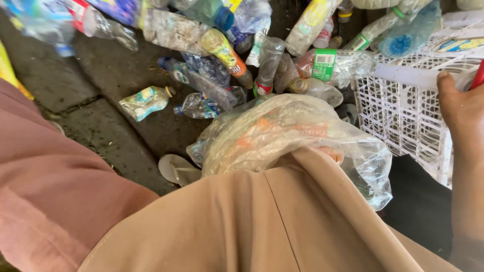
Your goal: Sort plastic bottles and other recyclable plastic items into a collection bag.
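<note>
My right hand (461, 113) is at the right edge of the view, its thumb hooked over the top rim of a white lattice plastic crate (403, 108) and gripping it. A sliver of something red (478, 75) shows by the fingers; I cannot tell what it is. A crumpled clear plastic bag (287, 136) with orange bits inside lies on my tan-clothed knee (262, 221), just left of the crate. My left hand is out of view; only its pink sleeve (55, 191) fills the lower left.
A heap of several empty plastic bottles (222, 48) covers the dark paved ground ahead, some crushed. More bottles (403, 43) lie in and behind the crate. A lone crushed bottle (146, 100) lies at the left, and a pale sandal (176, 168) is beside my knee.
</note>
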